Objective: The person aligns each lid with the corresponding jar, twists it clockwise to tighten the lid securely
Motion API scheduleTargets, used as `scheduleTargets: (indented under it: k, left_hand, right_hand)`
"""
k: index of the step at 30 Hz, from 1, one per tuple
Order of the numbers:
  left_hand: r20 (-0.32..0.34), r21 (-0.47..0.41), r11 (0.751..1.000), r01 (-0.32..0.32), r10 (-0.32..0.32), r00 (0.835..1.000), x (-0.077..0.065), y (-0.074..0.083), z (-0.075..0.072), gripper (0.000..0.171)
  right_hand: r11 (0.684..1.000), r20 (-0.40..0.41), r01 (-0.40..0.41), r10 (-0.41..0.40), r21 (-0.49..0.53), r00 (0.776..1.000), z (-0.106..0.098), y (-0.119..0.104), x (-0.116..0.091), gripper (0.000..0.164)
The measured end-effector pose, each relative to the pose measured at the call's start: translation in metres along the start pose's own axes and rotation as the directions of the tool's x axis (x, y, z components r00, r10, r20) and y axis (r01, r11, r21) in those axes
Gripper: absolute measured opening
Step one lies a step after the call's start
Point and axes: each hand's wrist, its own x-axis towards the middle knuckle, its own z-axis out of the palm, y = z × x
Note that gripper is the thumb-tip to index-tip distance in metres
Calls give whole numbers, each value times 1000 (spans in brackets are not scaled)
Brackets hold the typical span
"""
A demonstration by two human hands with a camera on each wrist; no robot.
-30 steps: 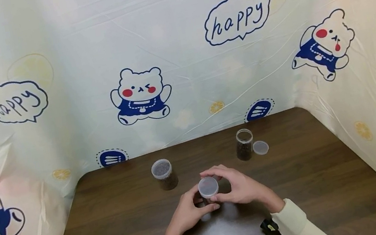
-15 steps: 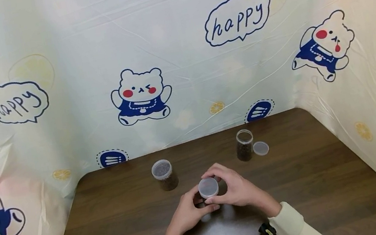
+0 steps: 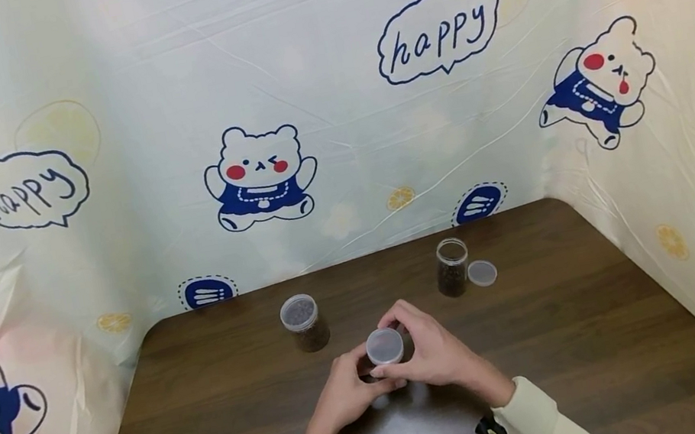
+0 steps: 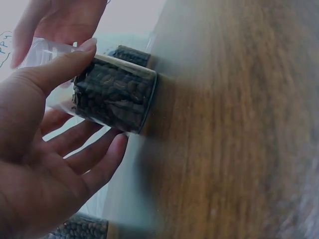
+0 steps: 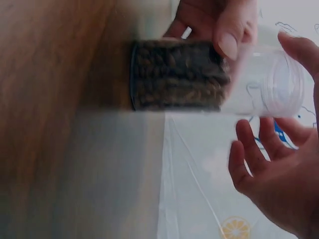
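An upright clear jar (image 5: pixel 174 74), its lower part filled with dark beans, is near the middle of the table in the head view. On its top sits a translucent lid (image 3: pixel 385 346). My left hand (image 3: pixel 350 391) grips the jar's body from the left, thumb across the near side. From the right, my right hand (image 3: pixel 437 349) holds the lid between thumb and fingers. In the right wrist view, the thumb meets the lid's edge while some fingertips stand a little off the jar. Whether the jar's base touches the table is hard to tell.
A second jar with dark contents (image 3: pixel 306 325) stands behind and left of the hands, covered on top. Further back to the right is an open-topped jar (image 3: pixel 452 272), also partly filled, beside a loose round lid (image 3: pixel 482 273). Patterned cloth (image 3: pixel 346 132) surrounds the wooden table (image 3: pixel 584 330).
My right hand has turned about the lid, its thumb sliding left along the near rim and its wrist shifting slightly left. The left hand and jar hold nearly still.
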Motion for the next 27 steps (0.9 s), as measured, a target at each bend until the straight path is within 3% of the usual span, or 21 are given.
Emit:
scheduleTargets:
  k: [4,9,14,23,27]
  left_hand:
    - [31,-30,999,10,-9,999,0,-1,0,52]
    - [58,-69,997,15,-11,998,-1,-3,1,52]
    - [61,-59,998,4,-1,998,0,-3,0,54]
    - [-19,37,999,-33,34,999,0,0,2,54]
    - [-31,42,999,-29,30,999,0,2,1,53]
  right_hand:
    - [999,49,37,-38,31,998,-4,4,-1,59]
    - [998,88,12,-18,66,996,-7,4,-2,56]
    - [999,56,14,-16,38,998,-6,2,-1,52]
    - [998,-27,-11,9,-55,1000,1,-4,0,48]
    - [998,-19,-54,53,-33,998,2,-5,1,49]
